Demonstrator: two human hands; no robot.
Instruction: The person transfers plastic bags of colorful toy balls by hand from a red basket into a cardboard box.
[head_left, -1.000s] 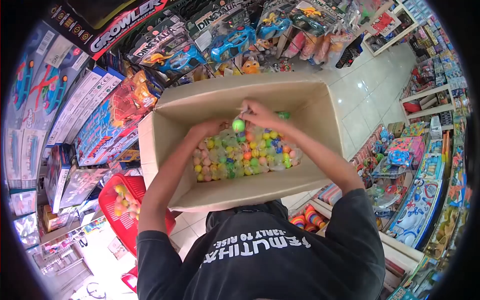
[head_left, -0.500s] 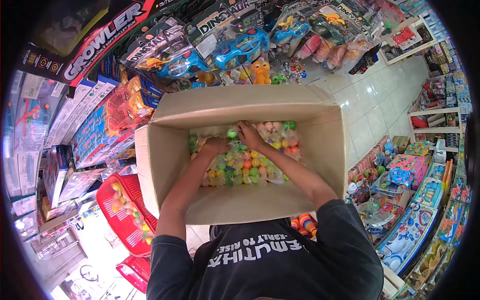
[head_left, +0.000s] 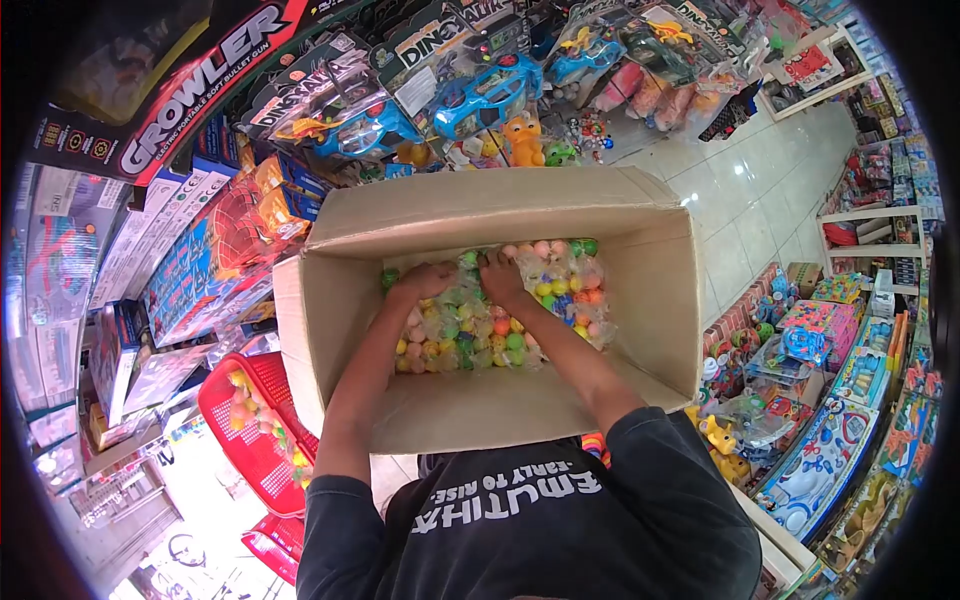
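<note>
A large open cardboard box point(head_left: 470, 415) stands in front of me. Clear plastic bags of small coloured balls point(head_left: 485, 345), in green, yellow, orange, pink and blue, cover its bottom. Both of my hands reach down inside. My left hand point(head_left: 426, 282) is closed on a bag of balls near the far left, its fingers bent into the plastic. Just right of it, by the far wall, my right hand point(head_left: 499, 279) curls its fingers around the top of another clear bag of balls. The fingertips are partly hidden in the plastic.
A red plastic basket point(head_left: 232, 440) at the left holds more bagged balls point(head_left: 252, 405). Packaged toys point(head_left: 490, 95) hang beyond the box. Boxed toys point(head_left: 200, 260) line the left side, and toy packs point(head_left: 835, 430) the right. Tiled floor point(head_left: 750, 190) shows at the upper right.
My left hand has moved slightly left and up, apart from the right one. My right hand has shifted a little nearer to me, and bags between them have moved.
</note>
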